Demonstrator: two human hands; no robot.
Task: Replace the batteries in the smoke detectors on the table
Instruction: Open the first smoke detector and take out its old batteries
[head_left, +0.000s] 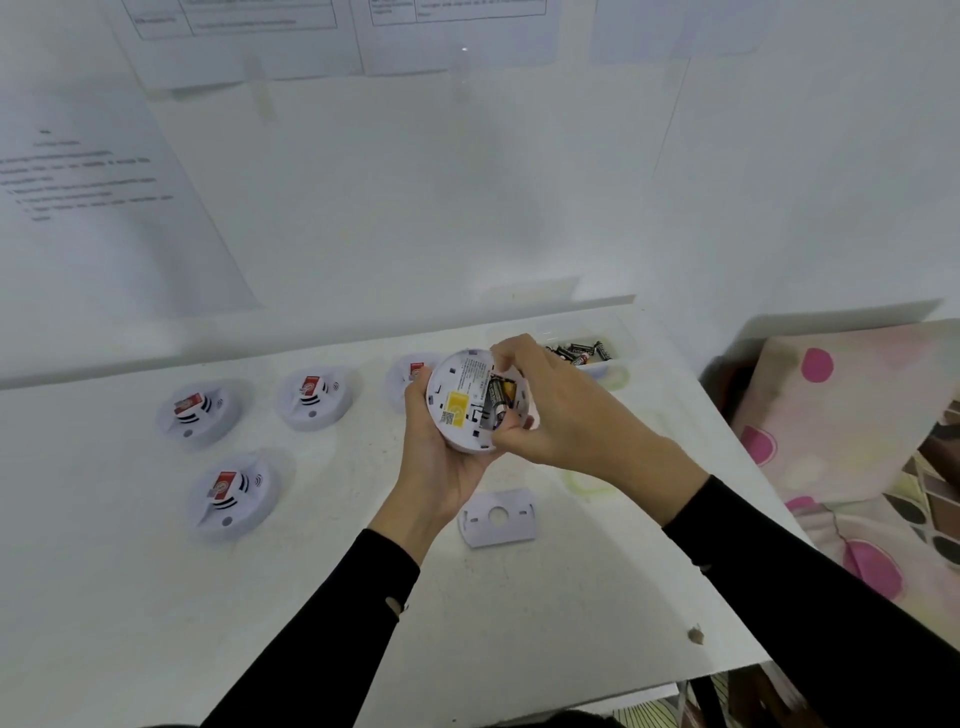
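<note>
1. Worktop (311, 597): spare detectors (200, 413) wait at nine o'clock, battery tub (610, 370) at two o'clock.
2. Left hand (441, 467) cups the open detector (457, 400), back side up, above mid-worktop.
3. Right hand (561, 410) curls in from three o'clock, thumb and fingertips pinching the battery (496, 397) in its bay.
4. Best play: keep the shell steady, work one battery end first, don't bend the contacts.

The person wore a black long-sleeved cloth top (883, 639). Its left sleeve (332, 629) and right sleeve (789, 561) reached the wrists; the left hand (441, 462) and right hand (566, 415) were bare. A small hole (394, 605) showed just beside the left cuff (392, 553).
</note>
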